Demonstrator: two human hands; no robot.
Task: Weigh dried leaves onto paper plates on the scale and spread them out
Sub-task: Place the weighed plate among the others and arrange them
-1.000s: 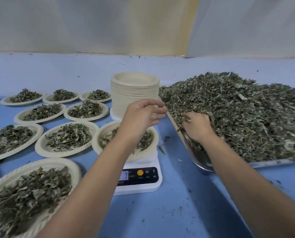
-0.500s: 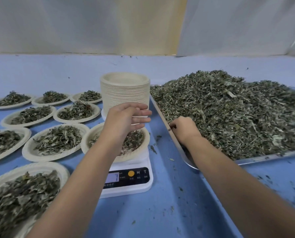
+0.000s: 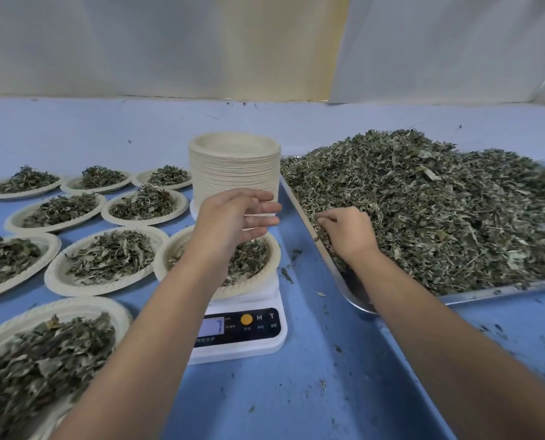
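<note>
The right hand (image 3: 344,231) curls its grip round light, crumbly dried leaves (image 3: 423,211), best pinched loosely, while the left hand (image 3: 233,217) hovers slack and empty over the plate (image 3: 249,289).

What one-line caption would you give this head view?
Left hand hovers over the plate on the scale; right hand grips leaves in the tray.

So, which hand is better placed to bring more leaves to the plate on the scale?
The right hand: its fingers curl into the dried leaves on the tray, so it can probably lift a pinch across. The left hand hovers open over the plate on the scale, holding nothing.
</note>
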